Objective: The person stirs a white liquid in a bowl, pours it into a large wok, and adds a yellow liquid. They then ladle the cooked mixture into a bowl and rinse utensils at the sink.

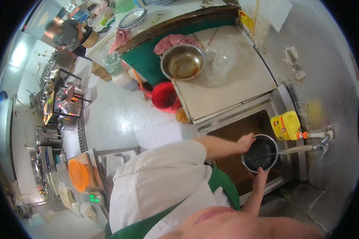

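Observation:
A round pot (261, 153) with a pale rim and dark inside is held over the steel sink (233, 128). My left hand (246, 142) grips its rim on the upper left side, and my right hand (259, 177) holds the lower side. From the wall tap (320, 147), a pale hose or spout (299, 149) points at the pot, and water appears to run into it. Brownish water or a brown bottom shows in the sink below. Beside the pot, at the sink's edge, is a yellow plastic jug (285, 125) with an orange cap.
A steel basin (183, 62), a pink cloth (175, 41) and clear plastic (221, 59) lie on the counter left of the sink. A red bucket (166, 97) stands on the floor. Behind me are an orange basin (78, 175) and a scale (93, 198). Another person (68, 35) stands far off.

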`<action>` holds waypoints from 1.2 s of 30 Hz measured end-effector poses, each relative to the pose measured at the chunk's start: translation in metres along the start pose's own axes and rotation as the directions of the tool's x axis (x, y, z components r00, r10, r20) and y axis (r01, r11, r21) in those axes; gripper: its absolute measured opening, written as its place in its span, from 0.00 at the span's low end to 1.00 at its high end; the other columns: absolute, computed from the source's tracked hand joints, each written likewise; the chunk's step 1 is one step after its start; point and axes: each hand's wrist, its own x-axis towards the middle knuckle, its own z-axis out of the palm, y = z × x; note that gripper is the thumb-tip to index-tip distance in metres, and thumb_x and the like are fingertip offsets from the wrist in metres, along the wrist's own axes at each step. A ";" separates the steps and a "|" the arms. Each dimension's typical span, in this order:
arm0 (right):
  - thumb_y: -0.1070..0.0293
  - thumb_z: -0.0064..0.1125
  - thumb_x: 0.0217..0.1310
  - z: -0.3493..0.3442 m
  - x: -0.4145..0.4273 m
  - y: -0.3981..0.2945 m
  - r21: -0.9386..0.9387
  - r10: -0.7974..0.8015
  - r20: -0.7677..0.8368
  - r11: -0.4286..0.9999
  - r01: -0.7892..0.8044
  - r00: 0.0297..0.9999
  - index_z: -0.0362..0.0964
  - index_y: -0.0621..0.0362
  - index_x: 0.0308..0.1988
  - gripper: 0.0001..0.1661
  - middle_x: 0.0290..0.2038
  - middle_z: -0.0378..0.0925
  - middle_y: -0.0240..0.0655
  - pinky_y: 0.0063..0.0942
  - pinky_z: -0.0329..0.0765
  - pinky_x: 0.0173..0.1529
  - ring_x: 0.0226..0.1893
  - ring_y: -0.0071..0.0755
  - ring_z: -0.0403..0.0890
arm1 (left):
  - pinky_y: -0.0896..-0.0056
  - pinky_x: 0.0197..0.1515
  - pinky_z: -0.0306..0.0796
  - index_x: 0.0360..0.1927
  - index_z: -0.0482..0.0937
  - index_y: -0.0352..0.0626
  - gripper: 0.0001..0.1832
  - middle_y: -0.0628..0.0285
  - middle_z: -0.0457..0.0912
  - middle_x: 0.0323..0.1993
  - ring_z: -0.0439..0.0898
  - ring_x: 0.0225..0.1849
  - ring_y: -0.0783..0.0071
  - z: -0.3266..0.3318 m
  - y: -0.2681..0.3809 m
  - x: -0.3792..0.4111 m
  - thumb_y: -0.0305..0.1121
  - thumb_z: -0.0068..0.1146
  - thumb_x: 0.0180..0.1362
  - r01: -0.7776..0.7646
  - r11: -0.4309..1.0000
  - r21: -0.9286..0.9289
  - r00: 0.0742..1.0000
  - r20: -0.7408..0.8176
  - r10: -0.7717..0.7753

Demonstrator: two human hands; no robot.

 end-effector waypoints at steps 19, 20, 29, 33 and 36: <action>0.71 0.47 0.59 0.053 0.033 0.025 0.198 -0.101 -0.265 0.968 0.156 0.959 0.52 0.50 0.66 0.35 0.56 0.68 0.43 0.38 0.81 0.39 0.46 0.40 0.77 | 0.50 0.62 0.62 0.54 0.71 0.45 0.25 0.44 0.78 0.53 0.75 0.57 0.45 0.011 0.013 -0.039 0.48 0.24 0.71 0.454 0.814 -0.363 0.855 -0.081 -0.513; 0.71 0.49 0.59 0.029 0.031 0.032 0.191 -0.118 -0.117 0.972 0.139 0.986 0.55 0.49 0.64 0.33 0.53 0.71 0.41 0.35 0.80 0.36 0.45 0.38 0.77 | 0.48 0.59 0.65 0.56 0.69 0.42 0.21 0.45 0.78 0.53 0.75 0.56 0.44 -0.009 0.000 -0.030 0.43 0.34 0.69 0.297 0.933 -0.202 0.948 -0.049 -0.313; 0.67 0.52 0.59 0.050 0.043 0.062 0.144 -0.144 -0.352 0.968 0.206 0.925 0.48 0.45 0.68 0.38 0.56 0.69 0.42 0.41 0.80 0.45 0.51 0.41 0.75 | 0.50 0.52 0.71 0.56 0.70 0.42 0.16 0.48 0.80 0.49 0.78 0.52 0.49 0.022 0.008 -0.052 0.32 0.46 0.65 0.306 0.927 -0.218 0.893 -0.272 -0.359; 0.70 0.50 0.59 0.005 0.007 0.039 0.051 0.074 0.049 0.996 -0.076 0.996 0.45 0.46 0.69 0.40 0.57 0.68 0.45 0.43 0.80 0.48 0.52 0.46 0.74 | 0.48 0.51 0.72 0.61 0.68 0.43 0.19 0.48 0.79 0.50 0.79 0.49 0.48 -0.032 -0.019 -0.015 0.32 0.47 0.67 0.117 0.991 -0.067 0.985 0.132 -0.107; 0.75 0.48 0.57 0.040 0.024 0.042 0.238 -0.095 -0.248 0.959 0.156 0.964 0.42 0.48 0.70 0.43 0.59 0.66 0.47 0.44 0.77 0.53 0.57 0.50 0.71 | 0.49 0.49 0.74 0.62 0.67 0.41 0.20 0.48 0.79 0.50 0.80 0.48 0.50 0.009 -0.007 -0.028 0.30 0.44 0.67 0.361 0.900 -0.244 0.896 -0.177 -0.407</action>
